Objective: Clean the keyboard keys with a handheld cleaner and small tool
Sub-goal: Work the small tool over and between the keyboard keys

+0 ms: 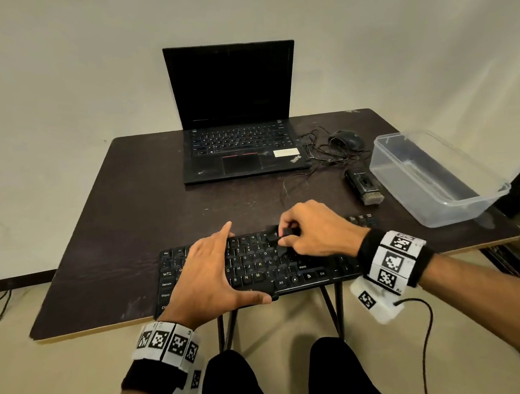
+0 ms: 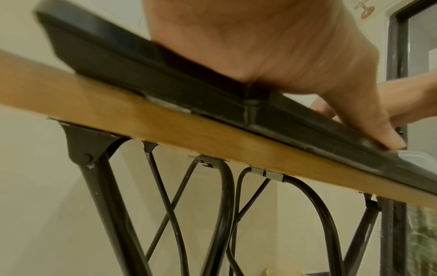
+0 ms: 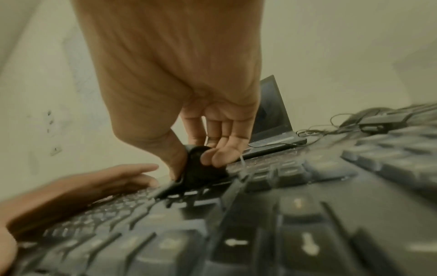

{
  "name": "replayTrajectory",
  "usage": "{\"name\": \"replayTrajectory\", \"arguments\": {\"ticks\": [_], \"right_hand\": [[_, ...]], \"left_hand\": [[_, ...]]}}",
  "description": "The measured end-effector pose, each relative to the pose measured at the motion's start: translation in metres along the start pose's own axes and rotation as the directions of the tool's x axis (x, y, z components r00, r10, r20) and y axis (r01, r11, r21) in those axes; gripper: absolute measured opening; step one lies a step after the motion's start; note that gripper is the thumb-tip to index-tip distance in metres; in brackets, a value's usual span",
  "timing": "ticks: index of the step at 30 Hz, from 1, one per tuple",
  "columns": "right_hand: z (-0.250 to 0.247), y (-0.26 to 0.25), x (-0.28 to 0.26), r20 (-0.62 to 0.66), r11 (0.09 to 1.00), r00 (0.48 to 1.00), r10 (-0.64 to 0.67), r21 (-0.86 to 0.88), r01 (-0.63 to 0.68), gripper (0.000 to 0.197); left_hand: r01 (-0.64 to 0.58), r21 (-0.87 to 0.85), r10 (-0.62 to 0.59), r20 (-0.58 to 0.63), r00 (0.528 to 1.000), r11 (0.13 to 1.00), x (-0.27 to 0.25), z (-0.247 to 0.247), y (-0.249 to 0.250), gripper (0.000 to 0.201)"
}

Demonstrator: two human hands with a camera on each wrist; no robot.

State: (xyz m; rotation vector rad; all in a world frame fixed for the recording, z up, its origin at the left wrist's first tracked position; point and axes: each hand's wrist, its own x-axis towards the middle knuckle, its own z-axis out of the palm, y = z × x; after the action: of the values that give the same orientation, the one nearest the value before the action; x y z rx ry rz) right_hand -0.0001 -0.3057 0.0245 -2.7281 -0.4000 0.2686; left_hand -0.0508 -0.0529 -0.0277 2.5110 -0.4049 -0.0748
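My left hand (image 1: 208, 277) and right hand (image 1: 313, 228) are bare. On each wrist I wear a black band (image 1: 364, 246) and, over it, a white cuff (image 1: 393, 260) of blocky segments printed with black-and-white square markers. A white camera housing (image 1: 374, 302) hangs under each cuff, carrying the same markers, and a thin black cable (image 1: 425, 333) runs from it. My trousers (image 1: 237, 388) are black.

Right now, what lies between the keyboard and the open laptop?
In the head view, only bare dark tabletop and one thin loose cable end lie between the black external keyboard and the black open laptop.
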Motion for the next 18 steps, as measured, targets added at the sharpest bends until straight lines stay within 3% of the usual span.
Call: {"name": "replayTrajectory", "arguments": {"ticks": [4,8,13,18], "right_hand": [[-0.008,0.028,-0.014,-0.094,0.990,0.991,0.094,-0.095,-0.103,0.022],[-0.015,0.053,-0.023,-0.120,0.980,0.974,0.194,-0.016,-0.197,0.033],[-0.013,0.038,-0.013,-0.123,0.979,0.973,0.196,0.082,-0.187,0.010],[0.004,0.006,0.002,-0.121,0.993,0.988,0.092,0.087,-0.082,0.012]], "left_hand": [[-0.002,-0.011,0.002,0.001,1.000,1.000,-0.001,-0.002,0.000,0.155],[0.013,0.012,-0.013,0.030,0.999,1.000,0.000,-0.002,0.003,0.156],[-0.056,0.169,0.037,0.111,0.993,0.984,0.011,0.002,0.022,0.159],[-0.131,0.282,0.114,0.076,0.991,0.951,0.023,0.029,0.037,0.155]]}}
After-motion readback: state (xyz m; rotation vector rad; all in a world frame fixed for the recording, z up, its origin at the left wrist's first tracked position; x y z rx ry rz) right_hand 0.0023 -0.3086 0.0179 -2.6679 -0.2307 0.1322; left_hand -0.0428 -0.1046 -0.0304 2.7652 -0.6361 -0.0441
